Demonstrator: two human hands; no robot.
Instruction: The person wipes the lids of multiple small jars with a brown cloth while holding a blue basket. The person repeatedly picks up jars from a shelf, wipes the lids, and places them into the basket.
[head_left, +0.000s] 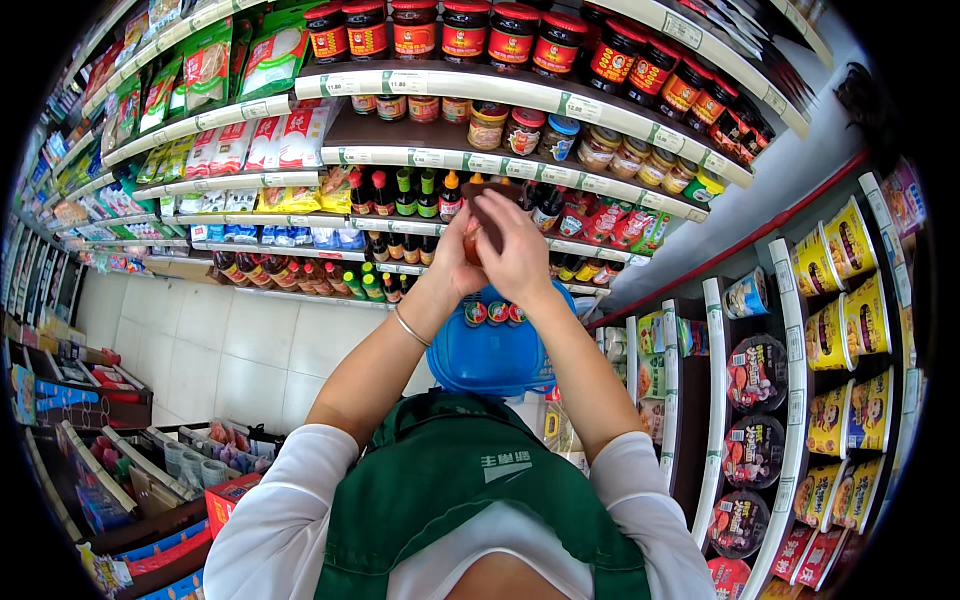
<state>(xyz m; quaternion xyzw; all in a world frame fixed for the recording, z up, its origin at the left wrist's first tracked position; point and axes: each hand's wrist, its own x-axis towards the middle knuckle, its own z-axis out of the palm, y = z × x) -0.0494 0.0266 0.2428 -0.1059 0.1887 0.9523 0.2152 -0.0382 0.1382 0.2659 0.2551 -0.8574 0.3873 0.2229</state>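
Both of my hands are raised before the shelves, close together. A small jar or bottle with reddish contents (472, 241) is between them, largely covered by my fingers. My left hand (455, 259) holds it from the left side. My right hand (514, 244) lies against a dark brown cloth or pad (491, 210) that covers its top and right side. Below my hands is a blue plastic basket or bin (484, 352), and several small round-topped containers (497, 312) stand in a row at its far side.
Sauce jars (514, 34) line the upper shelf, above smaller glass jars (524, 131). Sauce bottles (405, 193) stand behind my hands. Cup noodles (829, 330) fill a rack at right. Low display bins (150, 465) stand at lower left, beside the tiled floor (247, 330).
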